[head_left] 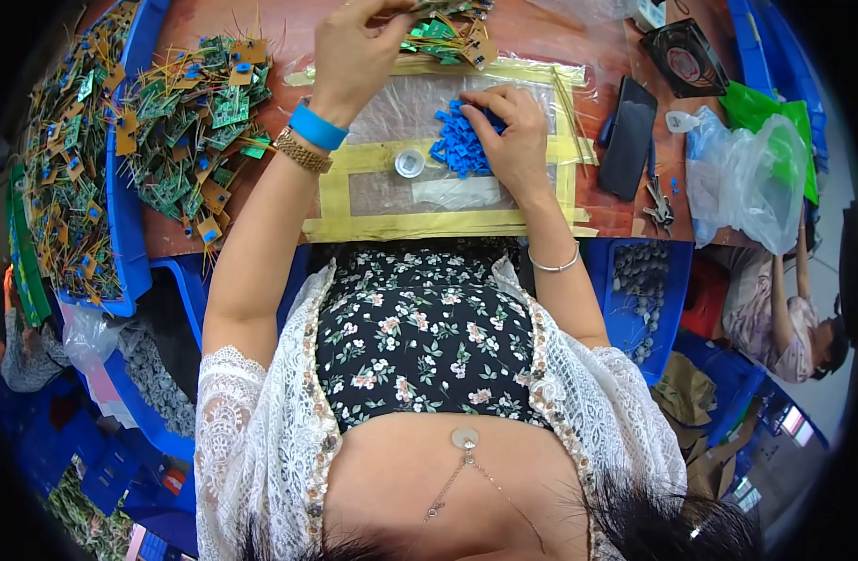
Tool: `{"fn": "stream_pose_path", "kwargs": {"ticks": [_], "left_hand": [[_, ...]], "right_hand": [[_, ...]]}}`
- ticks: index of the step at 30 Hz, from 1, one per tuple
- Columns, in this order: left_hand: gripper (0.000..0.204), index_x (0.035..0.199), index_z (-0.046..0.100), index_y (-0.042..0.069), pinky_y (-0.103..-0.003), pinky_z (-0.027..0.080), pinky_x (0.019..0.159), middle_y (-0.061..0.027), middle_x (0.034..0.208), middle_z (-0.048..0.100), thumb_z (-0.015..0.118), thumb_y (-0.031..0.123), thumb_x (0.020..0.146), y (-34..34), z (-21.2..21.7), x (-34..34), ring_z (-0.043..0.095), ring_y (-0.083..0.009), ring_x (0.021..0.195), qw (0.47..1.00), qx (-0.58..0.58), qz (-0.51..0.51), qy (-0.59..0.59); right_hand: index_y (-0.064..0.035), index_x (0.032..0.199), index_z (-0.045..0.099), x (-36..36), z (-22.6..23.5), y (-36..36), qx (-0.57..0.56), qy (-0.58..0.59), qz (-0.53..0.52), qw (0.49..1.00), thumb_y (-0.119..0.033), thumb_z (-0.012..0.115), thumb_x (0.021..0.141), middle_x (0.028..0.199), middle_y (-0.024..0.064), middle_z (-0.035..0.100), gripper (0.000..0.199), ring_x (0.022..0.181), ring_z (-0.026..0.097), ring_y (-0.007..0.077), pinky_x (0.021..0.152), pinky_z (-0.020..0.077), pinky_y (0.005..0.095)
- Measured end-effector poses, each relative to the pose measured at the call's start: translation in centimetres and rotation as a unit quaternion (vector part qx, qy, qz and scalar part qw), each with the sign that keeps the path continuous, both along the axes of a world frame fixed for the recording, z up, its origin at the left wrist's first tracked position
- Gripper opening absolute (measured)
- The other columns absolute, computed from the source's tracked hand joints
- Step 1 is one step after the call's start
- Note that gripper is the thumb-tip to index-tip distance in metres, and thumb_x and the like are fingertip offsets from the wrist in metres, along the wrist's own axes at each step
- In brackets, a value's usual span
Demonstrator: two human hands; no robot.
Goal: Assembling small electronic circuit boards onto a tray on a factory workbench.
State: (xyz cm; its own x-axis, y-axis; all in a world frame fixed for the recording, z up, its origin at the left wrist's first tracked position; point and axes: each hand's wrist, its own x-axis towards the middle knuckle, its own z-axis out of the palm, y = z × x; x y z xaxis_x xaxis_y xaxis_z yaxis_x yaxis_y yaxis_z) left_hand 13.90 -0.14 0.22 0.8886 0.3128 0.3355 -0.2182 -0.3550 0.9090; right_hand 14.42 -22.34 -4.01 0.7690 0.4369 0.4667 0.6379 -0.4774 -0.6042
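Note:
My left hand (356,49), wearing a blue wristband and a gold watch, reaches to the far edge of the table beside a small heap of green and tan circuit boards (438,45). Its fingers are curled and partly cut off by the top of the view; what they grip cannot be made out. My right hand (515,131) bends over a pile of small blue plastic pieces (461,148), thumb and forefinger closed on one at the pile's upper edge. A small round white container (409,164) stands left of that pile. Beneath lies a clear plastic sheet (373,192) edged with yellow tape.
Many wired circuit boards (200,131) are heaped at the left, and more fill a blue bin (120,187). Toward the right lie a black phone (629,138), keys (660,201), a black fan (683,58) and plastic bags (751,178). Another person (789,327) is at far right.

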Motion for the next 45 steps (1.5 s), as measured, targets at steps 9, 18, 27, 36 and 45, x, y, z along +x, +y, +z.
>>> {"fn": "stream_pose_path", "kwargs": {"ticks": [9,18,27,36,45], "left_hand": [[0.022,0.108,0.073,-0.002,-0.024,0.057,0.068,-0.0081,0.092,0.076,0.073,0.007,0.089,2.2,-3.0,-0.5,0.073,-0.0134,0.077,0.993,0.005,-0.032,0.115],[0.020,0.107,0.073,-0.003,-0.024,0.056,0.065,-0.0071,0.088,0.076,0.069,0.010,0.092,3.4,-4.1,-1.2,0.072,-0.0111,0.074,0.983,-0.086,-0.080,0.143],[0.021,0.111,0.073,-0.001,-0.027,0.055,0.079,-0.0062,0.098,0.076,0.058,0.000,0.096,2.6,-1.0,-2.8,0.070,-0.0114,0.091,1.000,0.005,0.006,0.013],[0.020,0.100,0.073,-0.001,-0.028,0.052,0.071,-0.0047,0.092,0.075,0.054,0.003,0.094,5.7,5.0,-6.4,0.066,-0.0088,0.083,0.997,0.069,-0.029,-0.016],[0.014,0.087,0.068,0.001,-0.048,0.049,0.083,-0.0153,0.099,0.068,0.054,0.001,0.083,2.7,1.7,-7.6,0.062,-0.0342,0.098,0.856,0.446,-0.214,0.152]], "right_hand": [[-0.0068,0.096,0.078,-0.9,0.8,0.7,-0.052,-0.020,-0.011,0.998,-0.009,0.077,0.081,0.089,0.0079,0.068,0.015,0.086,0.062,0.0261,0.077,0.0489,0.0382],[-0.0063,0.091,0.077,-0.6,0.6,2.4,-0.051,-0.047,-0.030,0.997,-0.008,0.079,0.078,0.088,0.0082,0.069,0.013,0.086,0.063,0.0280,0.076,0.0503,0.0387],[-0.0063,0.084,0.075,-0.5,0.3,2.6,-0.019,-0.034,-0.006,0.999,-0.005,0.075,0.077,0.084,0.0082,0.068,0.007,0.084,0.063,0.0288,0.078,0.0496,0.0403],[-0.0046,0.094,0.076,-0.9,0.6,1.4,0.015,0.019,-0.021,0.999,-0.003,0.074,0.081,0.092,0.0112,0.073,0.013,0.084,0.067,0.0292,0.075,0.0528,0.0382],[-0.0090,0.079,0.074,-0.3,1.0,2.2,-0.078,-0.048,-0.035,0.995,-0.007,0.077,0.074,0.081,0.0057,0.067,0.006,0.084,0.062,0.0281,0.075,0.0474,0.0406]]}}
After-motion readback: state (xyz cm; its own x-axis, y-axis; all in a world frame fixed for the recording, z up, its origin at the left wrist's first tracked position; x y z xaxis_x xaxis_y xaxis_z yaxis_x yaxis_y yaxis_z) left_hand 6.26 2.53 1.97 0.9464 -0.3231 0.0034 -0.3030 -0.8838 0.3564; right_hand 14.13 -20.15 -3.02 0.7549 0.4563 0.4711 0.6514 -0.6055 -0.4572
